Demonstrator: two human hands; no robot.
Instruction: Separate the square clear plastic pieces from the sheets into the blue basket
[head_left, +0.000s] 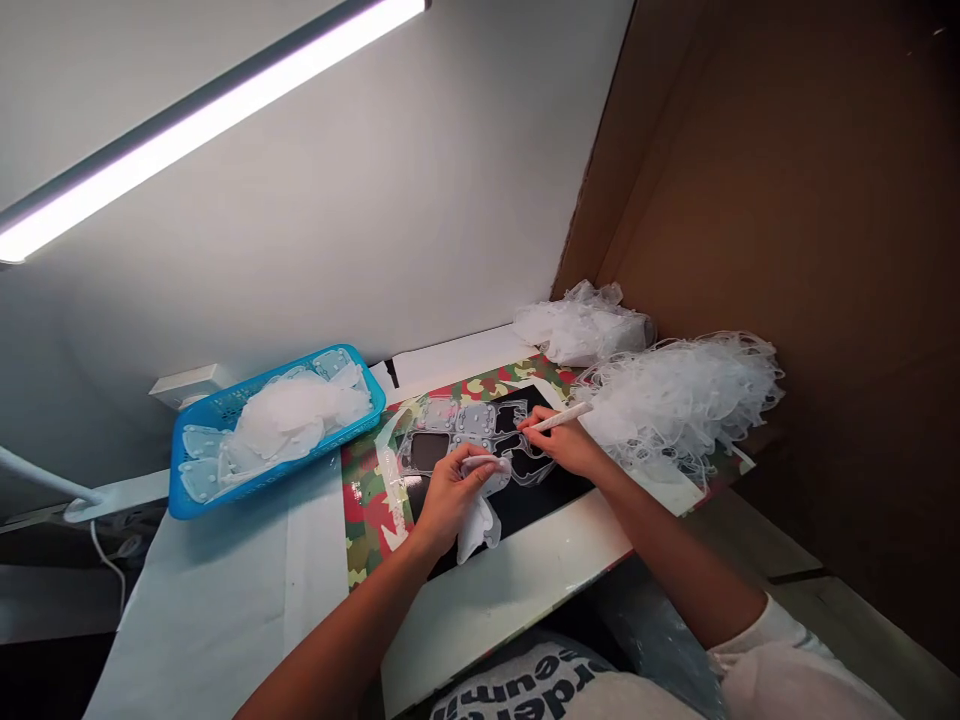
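Observation:
My left hand [448,492] is closed on a small bundle of translucent white film pieces [477,530], which hang below the fingers. A slim white pen-like tool [568,414] is gripped in my right hand [564,446]; its tip is hard to make out. That hand is at the right end of a clear sheet with cut-out shapes [475,420], which lies on a black mat [529,508]. Several openings in the sheet show the dark mat, while other shapes are still filled with film. My left hand partly covers the sheet's near edge.
To the left, a blue plastic basket [177,470] holds a heap of similar white pieces. Tangled clear film scraps [690,395] pile up at the right, with another film heap [585,322] behind. A camouflage-patterned board [364,500] lies under the mat. A cardboard wall [750,200] closes the right side.

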